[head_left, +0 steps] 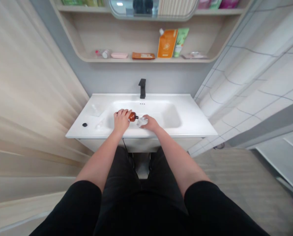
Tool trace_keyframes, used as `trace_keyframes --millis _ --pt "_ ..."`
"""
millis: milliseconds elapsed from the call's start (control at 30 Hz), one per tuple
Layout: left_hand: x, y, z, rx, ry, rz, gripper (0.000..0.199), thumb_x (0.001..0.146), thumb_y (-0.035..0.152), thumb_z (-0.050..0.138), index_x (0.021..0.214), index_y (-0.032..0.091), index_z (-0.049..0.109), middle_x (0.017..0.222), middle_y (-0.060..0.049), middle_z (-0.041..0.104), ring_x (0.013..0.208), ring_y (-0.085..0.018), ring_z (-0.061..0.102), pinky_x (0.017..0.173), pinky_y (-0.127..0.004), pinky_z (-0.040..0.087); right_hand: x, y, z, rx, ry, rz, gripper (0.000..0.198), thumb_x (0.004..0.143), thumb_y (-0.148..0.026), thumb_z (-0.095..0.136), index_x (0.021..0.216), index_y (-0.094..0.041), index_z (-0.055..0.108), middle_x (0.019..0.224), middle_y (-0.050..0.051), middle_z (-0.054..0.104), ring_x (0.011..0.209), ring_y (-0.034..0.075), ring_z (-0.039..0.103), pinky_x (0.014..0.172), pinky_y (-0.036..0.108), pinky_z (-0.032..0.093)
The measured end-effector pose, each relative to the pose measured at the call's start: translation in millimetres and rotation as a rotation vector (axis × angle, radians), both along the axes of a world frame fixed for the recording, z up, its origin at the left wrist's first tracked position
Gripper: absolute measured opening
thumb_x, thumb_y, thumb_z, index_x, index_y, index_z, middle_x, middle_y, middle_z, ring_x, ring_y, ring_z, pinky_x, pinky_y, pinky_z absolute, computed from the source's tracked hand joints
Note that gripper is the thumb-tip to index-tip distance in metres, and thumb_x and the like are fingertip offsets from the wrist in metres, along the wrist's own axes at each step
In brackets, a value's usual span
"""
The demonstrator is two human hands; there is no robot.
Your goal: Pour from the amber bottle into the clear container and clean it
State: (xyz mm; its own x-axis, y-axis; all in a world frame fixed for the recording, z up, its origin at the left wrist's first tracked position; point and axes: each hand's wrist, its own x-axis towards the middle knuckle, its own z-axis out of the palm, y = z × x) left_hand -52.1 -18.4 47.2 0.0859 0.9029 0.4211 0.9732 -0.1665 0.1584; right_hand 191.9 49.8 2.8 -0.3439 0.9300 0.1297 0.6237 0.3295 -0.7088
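My left hand (122, 120) is wrapped round an amber bottle (132, 116) with a dark neck, tipped on its side so the neck points right. My right hand (150, 123) grips a small clear cup (142, 122) right at the bottle's mouth. Whether liquid runs between them is too small to tell. Both hands are over the front part of the white sink basin (172, 116). Part of the bottle is hidden by my left fingers.
A black faucet (142, 88) stands behind the basin. On the counter's left lies a small black cap (85, 125). Above is a shelf (99, 60) with an orange pouch (167, 44), a green tube (181, 42) and other toiletries. Curtains (33, 82) hang at both sides.
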Motion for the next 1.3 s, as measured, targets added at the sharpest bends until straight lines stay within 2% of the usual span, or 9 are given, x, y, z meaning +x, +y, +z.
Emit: trace_keyframes --millis 367,733,1300 --pt "0.5 -0.8 1.3 -0.01 0.002 0.003 0.065 0.106 0.021 0.053 0.169 0.031 0.064 0.169 -0.016 0.066 0.16 -0.042 0.05 0.124 -0.064 0.036 0.6 -2.1 2.5 0.008 0.0 -0.002 0.069 0.066 -0.028 0.104 0.127 -0.03 0.072 0.118 0.002 0.084 0.111 0.031 0.081 0.105 0.043 0.064" --pt "-0.1 -0.5 -0.5 0.002 0.003 -0.002 0.065 0.105 0.019 0.053 0.168 0.031 0.064 0.168 -0.016 0.067 0.159 -0.041 0.051 0.125 -0.065 0.035 1.3 1.9 -3.0 0.008 -0.012 0.006 0.074 0.068 -0.03 0.105 0.134 -0.029 0.072 0.124 0.004 0.084 0.115 0.031 0.08 0.108 0.044 0.063" --pt "-1.1 1.0 -3.1 0.03 0.008 -0.008 0.06 0.108 0.021 0.051 0.165 0.029 0.066 0.167 -0.016 0.069 0.158 -0.041 0.052 0.124 -0.064 0.036 0.9 0.3 -2.0 0.013 -0.006 -0.001 0.073 0.068 -0.028 0.104 0.133 -0.029 0.072 0.127 0.004 0.084 0.117 0.032 0.081 0.109 0.045 0.064"
